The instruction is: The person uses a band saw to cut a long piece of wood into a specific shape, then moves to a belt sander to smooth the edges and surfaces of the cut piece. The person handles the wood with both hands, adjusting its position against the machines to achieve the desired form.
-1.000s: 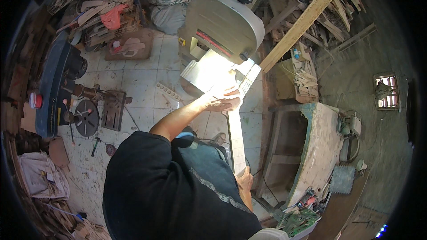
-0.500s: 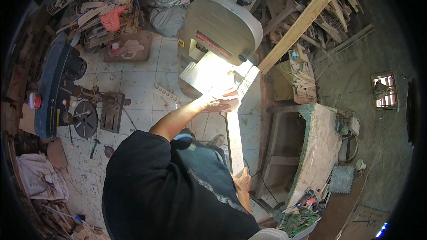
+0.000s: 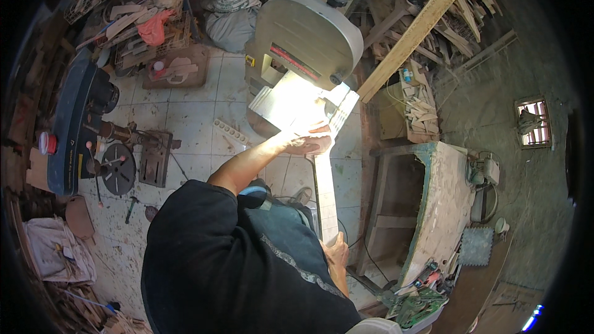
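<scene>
From above the person's head, a long pale wooden board (image 3: 324, 195) runs from near their waist up onto the brightly lit tabletop (image 3: 291, 102) of a grey band saw (image 3: 306, 37). The left hand (image 3: 309, 142) lies flat on the far end of the board, fingers spread and pressing down just at the edge of the saw's tabletop. The right hand (image 3: 337, 253) closes around the near end of the board, low beside the person's hip, partly hidden behind the dark sleeve. On the saw's curved housing sits a slanted red and black label strip (image 3: 294, 62), with a small yellow sticker (image 3: 250, 60) at its left edge. To the left stands a blue drill press (image 3: 77, 127) with a round red button (image 3: 45, 143) on its side. Grey sacks (image 3: 229, 6) are heaped on the tiled floor (image 3: 185, 111) behind the saw. A long timber beam (image 3: 421, 25) slants across the upper right. A green-edged workbench (image 3: 442, 201) stands to the right, strewn with tools at its near end.
</scene>
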`<state>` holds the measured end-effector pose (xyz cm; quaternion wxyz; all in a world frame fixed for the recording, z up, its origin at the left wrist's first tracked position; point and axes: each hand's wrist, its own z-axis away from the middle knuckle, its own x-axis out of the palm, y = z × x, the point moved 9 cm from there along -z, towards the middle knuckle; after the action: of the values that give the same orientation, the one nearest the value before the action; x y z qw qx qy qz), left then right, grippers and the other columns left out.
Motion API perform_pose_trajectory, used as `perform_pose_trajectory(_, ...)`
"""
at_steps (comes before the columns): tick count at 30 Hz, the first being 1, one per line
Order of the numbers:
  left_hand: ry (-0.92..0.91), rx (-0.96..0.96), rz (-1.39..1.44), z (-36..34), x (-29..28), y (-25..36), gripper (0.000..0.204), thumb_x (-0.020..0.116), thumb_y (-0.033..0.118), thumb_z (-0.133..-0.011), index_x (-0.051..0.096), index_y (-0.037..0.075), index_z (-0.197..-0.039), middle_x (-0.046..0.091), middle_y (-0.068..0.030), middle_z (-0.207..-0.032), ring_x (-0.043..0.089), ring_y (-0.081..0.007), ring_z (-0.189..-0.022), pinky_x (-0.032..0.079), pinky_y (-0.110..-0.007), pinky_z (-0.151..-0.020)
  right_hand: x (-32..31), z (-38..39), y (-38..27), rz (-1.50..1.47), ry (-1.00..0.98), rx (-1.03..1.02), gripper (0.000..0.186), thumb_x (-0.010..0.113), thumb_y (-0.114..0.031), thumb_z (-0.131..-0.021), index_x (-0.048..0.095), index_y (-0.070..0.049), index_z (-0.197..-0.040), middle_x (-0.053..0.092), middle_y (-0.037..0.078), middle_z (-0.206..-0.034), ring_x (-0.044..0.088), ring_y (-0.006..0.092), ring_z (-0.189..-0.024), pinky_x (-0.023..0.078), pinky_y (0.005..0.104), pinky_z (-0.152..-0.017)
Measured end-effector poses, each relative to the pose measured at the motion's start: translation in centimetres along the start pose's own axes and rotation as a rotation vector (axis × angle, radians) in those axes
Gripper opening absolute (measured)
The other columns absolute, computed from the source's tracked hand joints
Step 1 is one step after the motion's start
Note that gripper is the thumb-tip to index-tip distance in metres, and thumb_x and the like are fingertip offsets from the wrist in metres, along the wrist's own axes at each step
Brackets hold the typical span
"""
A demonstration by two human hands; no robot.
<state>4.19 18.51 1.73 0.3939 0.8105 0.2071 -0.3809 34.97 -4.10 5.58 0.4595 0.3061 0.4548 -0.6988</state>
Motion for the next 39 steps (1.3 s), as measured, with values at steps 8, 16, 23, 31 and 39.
perform_pose_trajectory(8, -0.026, 0.008, 0.024, 0.2, 0.0, 0.2, 0.053, 0.061, 0.033, -0.097, 0.052, 0.020, -0.147, 0.041, -0.0086, -0.161, 0.037, -0.0309, -0.149, 0.033, -0.055, -0.117, 0.6, 0.6, 0.0, 0.014, 0.005, -0.009, 0.058, 0.085, -0.037, -0.072, 0.054, -0.001, -0.105, 0.070, 0.033, -0.093, 0.069, 0.0523, -0.091, 0.054, 0.0557, -0.081)
perform_pose_trajectory(16, -0.073, 0.019, 0.098, 1.1, 0.6, -0.6, 0.052, 0.061, 0.033, -0.097, 0.052, 0.020, -0.147, 0.041, -0.0086, -0.161, 0.036, -0.0309, -0.150, 0.032, -0.056, -0.117, 2.1, 1.8, -0.9, -0.059, 0.015, 0.004, 0.058, 0.085, -0.036, -0.072, 0.054, 0.000, -0.106, 0.070, 0.033, -0.093, 0.068, 0.0532, -0.091, 0.054, 0.0557, -0.082)
perform_pose_trajectory(23, -0.028, 0.054, -0.064, 1.5, -0.1, -0.6, 0.053, 0.055, 0.037, -0.101, 0.051, 0.022, -0.152, 0.034, -0.0055, -0.167, 0.033, -0.0322, -0.151, 0.029, -0.056, -0.120, 2.7, 2.3, -1.7, -0.037, 0.005, 0.057, 0.060, 0.085, -0.036, -0.070, 0.054, 0.000, -0.106, 0.070, 0.033, -0.094, 0.068, 0.0524, -0.092, 0.054, 0.0552, -0.082)
perform_pose_trajectory(31, -0.032, 0.035, 0.005, 1.3, -0.8, -0.4, 0.055, 0.056, 0.039, -0.101, 0.049, 0.023, -0.153, 0.036, -0.0048, -0.166, 0.041, -0.0327, -0.146, 0.035, -0.052, -0.118, 3.1, 2.6, -1.8, -0.021, 0.013, 0.082, 0.061, 0.085, -0.037, -0.071, 0.054, 0.001, -0.106, 0.070, 0.033, -0.095, 0.069, 0.0514, -0.093, 0.054, 0.0544, -0.084)
perform_pose_trajectory(39, -0.050, 0.013, 0.037, 1.6, -0.7, -0.7, 0.055, 0.056, 0.039, -0.101, 0.049, 0.023, -0.153, 0.037, -0.0050, -0.166, 0.044, -0.0327, -0.144, 0.036, -0.050, -0.117, 2.8, 2.9, -2.5, -0.019, -0.005, 0.106, 0.061, 0.085, -0.038, -0.071, 0.054, 0.000, -0.107, 0.071, 0.032, -0.097, 0.070, 0.0507, -0.094, 0.054, 0.0539, -0.084)
